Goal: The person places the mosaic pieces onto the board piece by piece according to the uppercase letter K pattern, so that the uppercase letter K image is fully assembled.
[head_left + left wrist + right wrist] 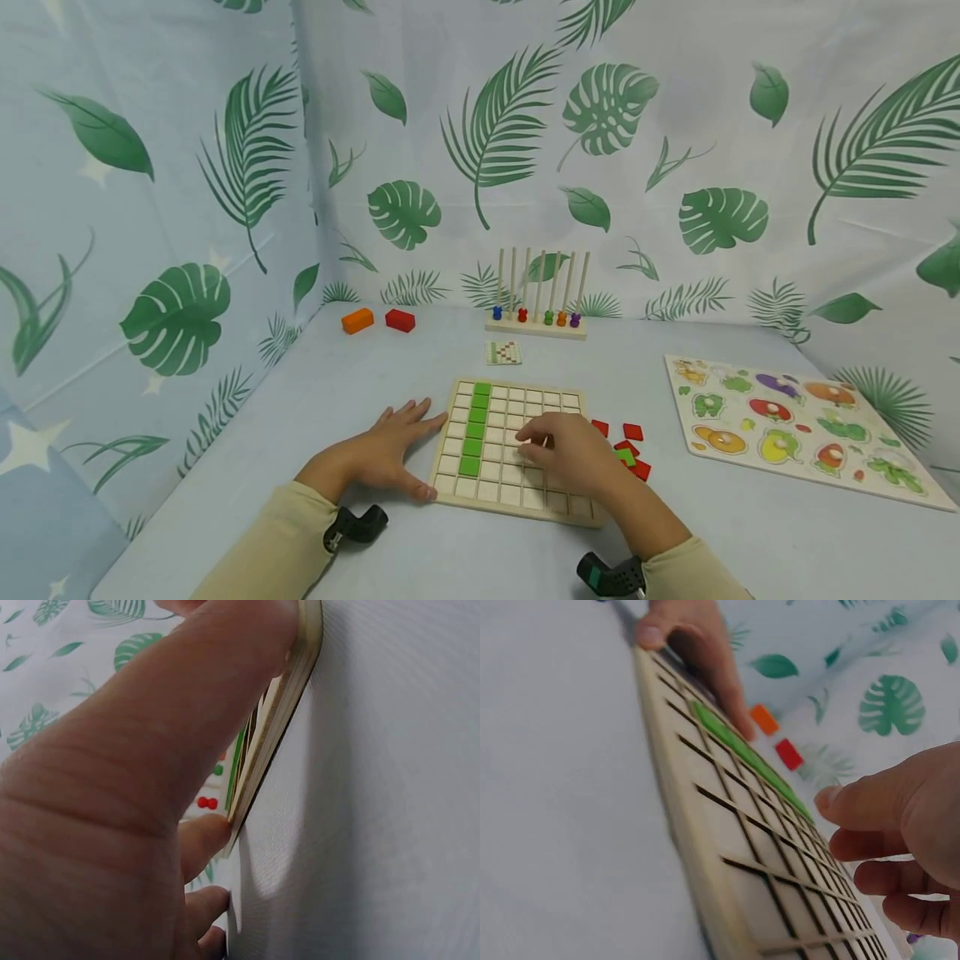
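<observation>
From the head view, the square pale wooden grid board (pixel 517 450) lies flat on the light blue cloth-covered surface (pixel 375 367), straight in front of the person. One column of its cells holds green square tiles (pixel 475 429); the other cells look bare. The left hand (pixel 390 450) lies flat with straight fingers against the board's left edge, thumb at the near corner. The right hand (pixel 570 454) hovers over the middle cells with its fingers curled; whether they pinch a tile I cannot tell. Loose red and green tiles (pixel 626 450) lie just beside the board's right edge. Farther right is a wooden fruit peg puzzle (pixel 795 425); at the back, a wooden rod rack with coloured beads (pixel 536 312), a small pattern card (pixel 503 352), and an orange block (pixel 357 320) beside a red block (pixel 400 320).

The left wrist view shows the thumb pressed along the board's rim (pixel 300 667).

The right wrist view shows the curled fingers (pixel 870 806) above bare cells (pixel 780 847), nothing plainly between them.

To my eye, bracing the board and lowering squarely into one cell would serve best.
</observation>
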{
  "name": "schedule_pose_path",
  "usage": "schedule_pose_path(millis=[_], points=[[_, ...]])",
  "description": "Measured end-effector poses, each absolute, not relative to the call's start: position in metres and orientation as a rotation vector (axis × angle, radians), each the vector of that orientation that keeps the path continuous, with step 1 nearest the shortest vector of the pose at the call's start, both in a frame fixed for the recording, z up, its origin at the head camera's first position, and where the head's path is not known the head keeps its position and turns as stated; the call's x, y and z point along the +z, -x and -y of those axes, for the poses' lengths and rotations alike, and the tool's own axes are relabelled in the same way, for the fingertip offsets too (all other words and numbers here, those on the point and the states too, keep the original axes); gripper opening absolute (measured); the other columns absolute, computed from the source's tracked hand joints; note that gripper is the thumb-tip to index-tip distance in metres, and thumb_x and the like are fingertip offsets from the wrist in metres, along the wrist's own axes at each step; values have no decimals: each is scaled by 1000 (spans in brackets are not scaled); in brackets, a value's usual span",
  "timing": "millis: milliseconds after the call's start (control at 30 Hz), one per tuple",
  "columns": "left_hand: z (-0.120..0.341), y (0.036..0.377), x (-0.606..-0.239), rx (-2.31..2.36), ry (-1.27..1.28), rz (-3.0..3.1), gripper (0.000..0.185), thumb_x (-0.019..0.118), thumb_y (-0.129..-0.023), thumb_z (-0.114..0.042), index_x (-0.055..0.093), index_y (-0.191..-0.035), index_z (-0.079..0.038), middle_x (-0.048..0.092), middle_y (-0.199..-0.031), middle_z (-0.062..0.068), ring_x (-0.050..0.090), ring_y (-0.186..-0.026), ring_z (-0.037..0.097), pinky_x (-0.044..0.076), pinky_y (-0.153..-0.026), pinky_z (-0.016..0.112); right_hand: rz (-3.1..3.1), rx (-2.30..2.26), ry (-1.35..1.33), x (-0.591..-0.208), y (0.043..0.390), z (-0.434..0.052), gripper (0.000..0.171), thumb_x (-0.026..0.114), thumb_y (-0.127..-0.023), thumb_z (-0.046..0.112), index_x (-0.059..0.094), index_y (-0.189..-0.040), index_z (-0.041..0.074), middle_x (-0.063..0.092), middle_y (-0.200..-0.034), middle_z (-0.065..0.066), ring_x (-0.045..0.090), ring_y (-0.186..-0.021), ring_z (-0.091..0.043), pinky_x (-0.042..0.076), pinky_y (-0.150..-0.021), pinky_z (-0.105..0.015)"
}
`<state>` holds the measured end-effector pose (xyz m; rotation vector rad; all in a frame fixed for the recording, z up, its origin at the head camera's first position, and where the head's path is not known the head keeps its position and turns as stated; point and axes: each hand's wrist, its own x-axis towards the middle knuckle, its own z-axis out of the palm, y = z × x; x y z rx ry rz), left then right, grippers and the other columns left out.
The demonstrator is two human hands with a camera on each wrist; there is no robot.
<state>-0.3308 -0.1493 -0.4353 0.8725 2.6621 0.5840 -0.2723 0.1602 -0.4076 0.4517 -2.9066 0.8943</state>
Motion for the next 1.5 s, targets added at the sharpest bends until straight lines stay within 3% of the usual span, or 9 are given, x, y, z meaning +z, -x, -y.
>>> schedule_pose_path(millis=[433,800,1033,1500], points=[[150,330,-435,598,-861,-2659,115,85,-67,-66,31,-162,-28,11,-170,7,2,-155,30,-2,-122,53,3026,1032,-331,-396,269,-231,24,74,-94,17,74,-118,11,61,-87,0,55,-73,-19,48,-59,-36],[150,330,-435,595,-866,-2661,115,84,-68,-67,31,-162,-28,12,-170,7,2,-155,30,-1,-122,53,3128,1015,-104,-393,268,-276,29,75,-93,19,73,-121,11,59,-94,-5,54,-80,-22,47,-63,-37],[149,330,-435,598,-866,-2661,115,85,-68,-66,32,-162,-28,12,-170,7,2,-155,30,-1,-122,53,3161,1109,-77,-397,267,-286,25,74,-91,12,75,-116,14,58,-88,-6,53,-82,-24,41,-64,-37],[148,329,-434,594,-860,-2667,115,85,-67,-66,31,-162,-28,12,-170,7,3,-155,29,0,-122,52,3164,1113,-59,-398,267,-286,22,74,-90,8,75,-111,14,58,-89,-6,53,-84,-24,43,-66,-36]])
